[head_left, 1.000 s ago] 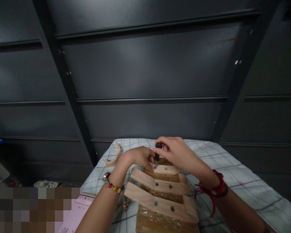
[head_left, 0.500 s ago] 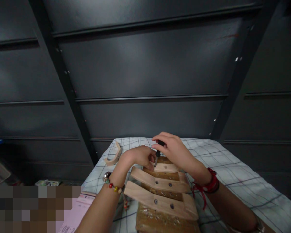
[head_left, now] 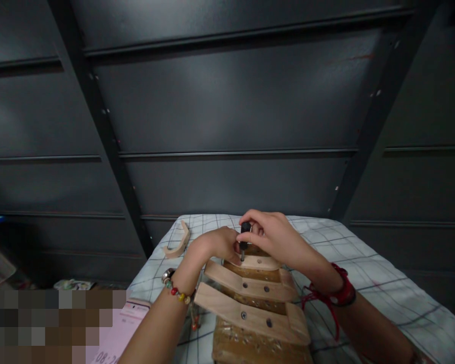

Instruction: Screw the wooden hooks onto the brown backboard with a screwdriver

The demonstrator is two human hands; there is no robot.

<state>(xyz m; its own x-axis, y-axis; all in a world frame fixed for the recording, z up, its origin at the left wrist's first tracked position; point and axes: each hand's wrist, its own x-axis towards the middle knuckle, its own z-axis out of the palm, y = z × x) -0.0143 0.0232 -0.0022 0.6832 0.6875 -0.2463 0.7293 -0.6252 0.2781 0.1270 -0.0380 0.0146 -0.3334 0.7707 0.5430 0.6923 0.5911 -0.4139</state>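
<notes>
A brown board (head_left: 250,346) lies on a checked cloth (head_left: 364,283) with three pale wooden slats across it. My right hand (head_left: 276,235) pinches the black handle of a small screwdriver (head_left: 244,237), held upright with its tip in a hole of the farthest slat (head_left: 260,263). My left hand (head_left: 216,244) is closed beside the tool's shaft at that slat's left end; whether it grips anything is hidden. The middle slat (head_left: 250,285) and the near slat (head_left: 250,318) each show two screw holes.
A loose curved wooden piece (head_left: 177,241) lies on the cloth at the far left. A pink sheet (head_left: 116,336) sits at the lower left. Dark metal shelving with slanted posts (head_left: 106,136) fills the background close behind the table.
My right hand's fingers have shifted on the screwdriver handle, turning it in place. The left hand and the slats have stayed where they were.
</notes>
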